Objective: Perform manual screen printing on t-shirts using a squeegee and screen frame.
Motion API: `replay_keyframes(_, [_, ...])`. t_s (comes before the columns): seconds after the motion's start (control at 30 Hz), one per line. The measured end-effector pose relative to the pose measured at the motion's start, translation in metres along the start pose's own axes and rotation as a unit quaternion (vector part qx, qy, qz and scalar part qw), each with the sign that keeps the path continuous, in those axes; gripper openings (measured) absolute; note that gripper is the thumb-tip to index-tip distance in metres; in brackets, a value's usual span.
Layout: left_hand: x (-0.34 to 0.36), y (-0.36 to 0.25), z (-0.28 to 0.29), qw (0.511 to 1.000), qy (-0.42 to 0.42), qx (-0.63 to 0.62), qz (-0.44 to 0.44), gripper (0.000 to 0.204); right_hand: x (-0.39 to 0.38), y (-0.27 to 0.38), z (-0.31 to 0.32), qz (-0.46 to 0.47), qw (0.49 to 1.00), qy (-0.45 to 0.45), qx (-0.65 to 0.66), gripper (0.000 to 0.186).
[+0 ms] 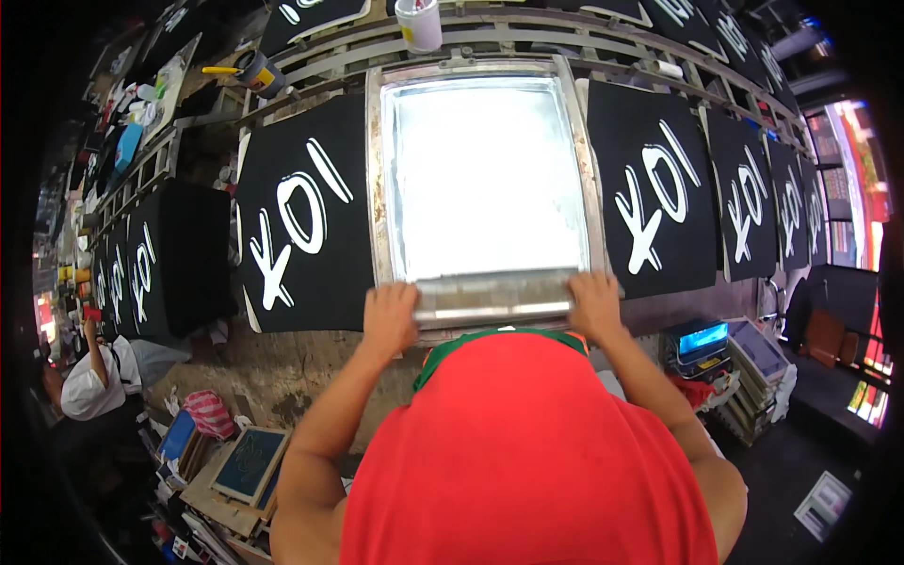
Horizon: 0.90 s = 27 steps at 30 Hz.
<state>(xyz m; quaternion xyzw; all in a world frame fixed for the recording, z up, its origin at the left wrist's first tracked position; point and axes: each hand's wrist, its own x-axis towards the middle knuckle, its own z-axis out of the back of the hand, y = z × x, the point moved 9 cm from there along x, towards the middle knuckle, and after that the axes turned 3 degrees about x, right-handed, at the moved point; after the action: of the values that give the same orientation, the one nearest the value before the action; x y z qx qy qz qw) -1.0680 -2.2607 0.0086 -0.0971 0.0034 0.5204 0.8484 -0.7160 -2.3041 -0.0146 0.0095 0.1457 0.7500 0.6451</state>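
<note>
A screen-printing frame lies in front of me on the long table, its mesh covered with bright white ink. Across the near end of the mesh sits a wide squeegee, slightly blurred. My left hand is closed around its left end, and my right hand grips the right end. Both hands are beside the frame's near corners, and the fingertips are partly hidden. Black fabric panels with white brush-style prints flank the frame: a left panel and a right panel.
A white tub and a dark can with a yellow handle stand on the far rails. More printed panels continue rightward. At far left is another person. Stacked frames lie lower left; a blue-lit device stands at right.
</note>
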Motion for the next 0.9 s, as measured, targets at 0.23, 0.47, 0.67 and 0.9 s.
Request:
replay_keyframes(0.23, [-0.034, -0.02, 0.047, 0.995, -0.037, -0.092, -0.02, 0.042, -0.055, 0.025, 0.106, -0.051, 0.959, -0.278, 0.019, 0.046])
replay_keyframes(0.47, [-0.001, 0.071, -0.005, 0.948, -0.021, -0.227, 0.221, 0.064, -0.062, -0.152, -0.076, -0.415, 0.754, -0.11, 0.497, 0.083])
replay_keyframes(0.67, [0.006, 0.089, -0.029, 0.899, -0.069, -0.28, 0.329, 0.072, -0.04, -0.123, -0.077, -0.456, 0.768, -0.065, 0.446, 0.101])
replay_keyframes(0.9, [0.028, 0.003, -0.049, 0.879, -0.04, -0.316, 0.354, 0.067, -0.096, -0.2, -0.067, -0.466, 0.791, -0.11, 0.382, 0.095])
